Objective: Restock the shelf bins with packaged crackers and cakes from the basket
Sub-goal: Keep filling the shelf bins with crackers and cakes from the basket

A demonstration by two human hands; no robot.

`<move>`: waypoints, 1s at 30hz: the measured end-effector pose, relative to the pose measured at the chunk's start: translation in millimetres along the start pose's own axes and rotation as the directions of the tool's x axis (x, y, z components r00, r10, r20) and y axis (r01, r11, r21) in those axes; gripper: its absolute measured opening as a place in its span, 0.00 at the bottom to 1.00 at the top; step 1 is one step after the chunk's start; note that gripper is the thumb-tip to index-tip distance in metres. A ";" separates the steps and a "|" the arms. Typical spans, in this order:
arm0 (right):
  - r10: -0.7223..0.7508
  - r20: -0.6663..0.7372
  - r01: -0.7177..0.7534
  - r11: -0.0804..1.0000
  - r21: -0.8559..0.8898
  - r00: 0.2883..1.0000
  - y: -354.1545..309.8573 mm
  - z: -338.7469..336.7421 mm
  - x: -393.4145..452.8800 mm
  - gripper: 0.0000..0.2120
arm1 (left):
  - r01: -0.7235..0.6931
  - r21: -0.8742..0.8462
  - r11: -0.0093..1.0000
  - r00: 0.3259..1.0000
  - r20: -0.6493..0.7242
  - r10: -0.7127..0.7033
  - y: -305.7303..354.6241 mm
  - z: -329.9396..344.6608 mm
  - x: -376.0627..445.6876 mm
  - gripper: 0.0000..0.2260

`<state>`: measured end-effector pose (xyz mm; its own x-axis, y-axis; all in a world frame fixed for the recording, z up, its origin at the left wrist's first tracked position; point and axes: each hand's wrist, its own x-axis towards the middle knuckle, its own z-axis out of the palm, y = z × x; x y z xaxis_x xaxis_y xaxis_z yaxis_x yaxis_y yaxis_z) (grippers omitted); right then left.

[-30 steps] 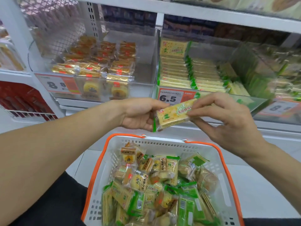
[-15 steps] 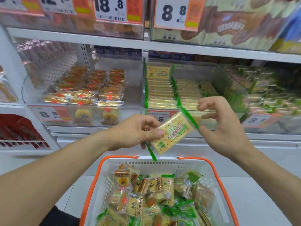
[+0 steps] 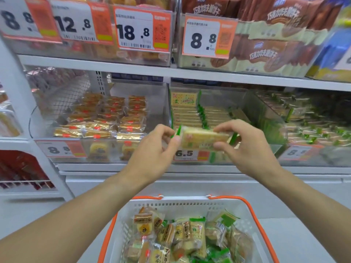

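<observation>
Item: cracker pack (image 3: 204, 139), pinched at each end by left hand (image 3: 154, 149) and right hand (image 3: 247, 149).
Change: turned level, raised from basket (image 3: 252, 223) height.
Position: just before cracker bin (image 3: 245, 103), behind hands.
Meaning: likely ready to insert.

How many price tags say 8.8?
3 clearly: top shelf far left, top shelf right of the 18.8 tag, and the gold cake bin. A blurred tag at right may be another.

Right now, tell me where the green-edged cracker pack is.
Centre of the head view: the cracker pack is held between left hand and right hand, before the 6.5 price tag.
</observation>
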<state>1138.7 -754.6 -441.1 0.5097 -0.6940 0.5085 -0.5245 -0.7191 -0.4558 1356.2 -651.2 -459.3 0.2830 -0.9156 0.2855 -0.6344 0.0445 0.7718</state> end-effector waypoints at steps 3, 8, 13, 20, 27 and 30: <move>0.190 -0.062 -0.185 0.980 0.075 0.980 12.8 11.4 39.2 0.15 | 0.136 0.044 0.990 0.991 -0.019 -0.135 -9.4 -3.9 7.9 0.08; 0.392 -0.032 -0.377 0.901 0.216 0.919 47.0 46.1 129.1 0.16 | 0.195 0.077 0.978 0.981 -0.010 -0.195 -17.6 1.4 10.9 0.06; 0.336 -0.030 -0.334 0.941 0.047 0.942 63.5 89.9 190.7 0.14 | 0.180 0.090 0.980 0.983 -0.055 -0.175 -12.5 9.2 19.6 0.01; 0.283 0.045 -0.243 0.884 -0.399 0.958 79.2 136.0 212.7 0.19 | 0.161 0.040 0.986 0.987 -0.021 -0.160 -17.2 11.8 24.1 0.08; 0.234 0.011 -0.202 0.865 -0.460 0.972 76.1 132.4 200.8 0.25 | 0.154 0.069 0.986 0.988 -0.010 -0.154 -24.8 9.5 27.5 0.08; 0.246 0.015 -0.217 0.880 -0.423 0.969 66.7 114.7 193.6 0.29 | 0.133 0.042 0.990 0.991 0.013 -0.134 -24.2 10.3 26.2 0.09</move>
<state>1280.6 -940.9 -456.8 0.3746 -0.8502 0.3699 -0.8607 -0.4672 -0.2023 1371.6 -680.3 -476.3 0.3556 -0.9186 0.1722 -0.6210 -0.0945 0.7781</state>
